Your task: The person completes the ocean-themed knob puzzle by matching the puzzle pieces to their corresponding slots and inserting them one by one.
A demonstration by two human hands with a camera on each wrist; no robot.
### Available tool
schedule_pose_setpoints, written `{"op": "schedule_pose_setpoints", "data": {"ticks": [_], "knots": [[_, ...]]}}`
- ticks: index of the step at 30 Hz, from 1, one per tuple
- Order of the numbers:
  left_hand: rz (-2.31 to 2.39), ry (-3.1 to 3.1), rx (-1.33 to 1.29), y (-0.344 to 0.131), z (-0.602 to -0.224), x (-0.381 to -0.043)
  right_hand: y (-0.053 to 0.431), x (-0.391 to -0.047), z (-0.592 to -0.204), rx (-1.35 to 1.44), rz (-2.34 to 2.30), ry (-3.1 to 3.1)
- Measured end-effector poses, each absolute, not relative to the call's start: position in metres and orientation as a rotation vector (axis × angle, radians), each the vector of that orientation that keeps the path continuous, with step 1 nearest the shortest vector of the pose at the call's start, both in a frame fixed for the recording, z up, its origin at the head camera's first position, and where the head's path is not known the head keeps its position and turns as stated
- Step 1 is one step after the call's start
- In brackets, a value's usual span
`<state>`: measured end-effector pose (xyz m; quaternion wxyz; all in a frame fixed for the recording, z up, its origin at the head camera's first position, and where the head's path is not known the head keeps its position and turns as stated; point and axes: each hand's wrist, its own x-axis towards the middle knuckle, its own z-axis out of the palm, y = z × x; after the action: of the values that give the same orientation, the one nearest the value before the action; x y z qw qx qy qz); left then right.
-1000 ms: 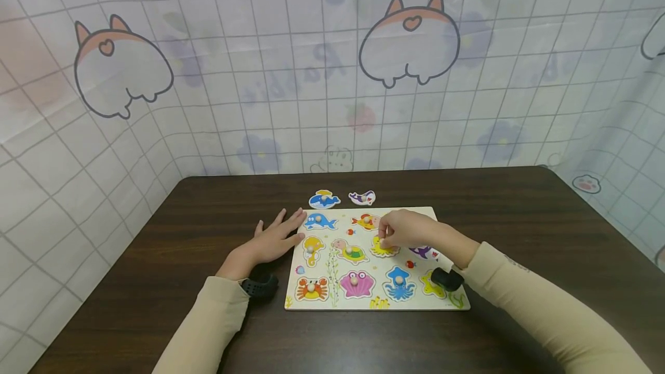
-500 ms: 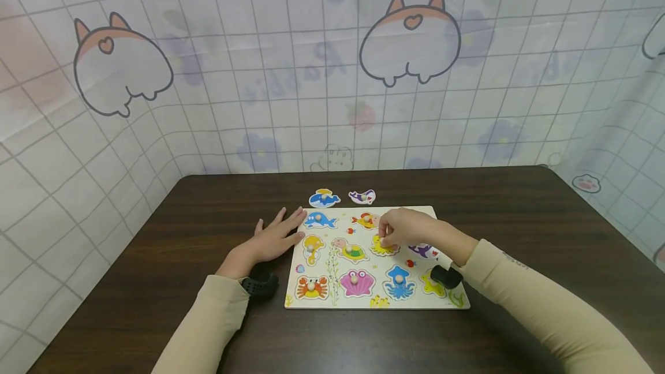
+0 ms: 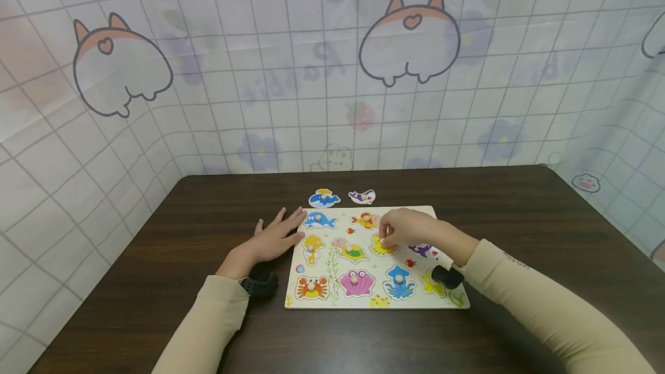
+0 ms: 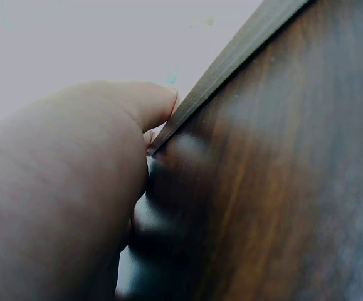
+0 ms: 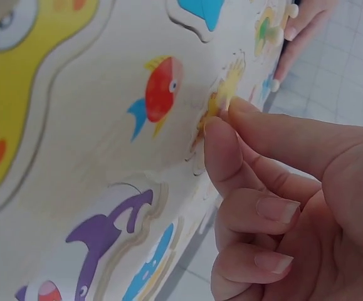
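A pegged wooden puzzle board with sea-animal pictures lies on the table. My right hand pinches a wavy-edged yellow puzzle piece by its knob, between thumb and index finger. In the right wrist view the yellow piece lies at the board, partly hidden by the fingertips; whether it sits fully in its recess I cannot tell. With fingers spread, my left hand rests at the board's left edge. In the left wrist view the thumb touches that edge.
Beyond the board's far edge lie a blue whale piece and a purple-and-white piece. Other pieces on the board include a crab, a pink shell and a turtle. A patterned curtain hangs behind the dark table.
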<state>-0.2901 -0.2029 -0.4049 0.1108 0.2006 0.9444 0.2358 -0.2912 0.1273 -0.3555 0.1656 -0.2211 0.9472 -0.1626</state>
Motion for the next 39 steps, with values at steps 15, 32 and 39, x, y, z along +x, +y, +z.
{"op": "schedule_pose_setpoints", "data": {"ticks": [15, 32, 39], "knots": [[0.697, 2.768, 0.585, -0.203, -0.405, -0.29, 0.144, -0.304, -0.34, -0.713, -0.594, 2.727], [0.681, 2.775, 0.586, -0.205, -0.406, -0.291, 0.149, -0.343, -0.341, -0.522, -1.173, 2.739], [0.684, 2.772, 0.591, -0.205, -0.407, -0.292, 0.132, -0.359, -0.355, -0.32, -1.367, 2.626]]}}
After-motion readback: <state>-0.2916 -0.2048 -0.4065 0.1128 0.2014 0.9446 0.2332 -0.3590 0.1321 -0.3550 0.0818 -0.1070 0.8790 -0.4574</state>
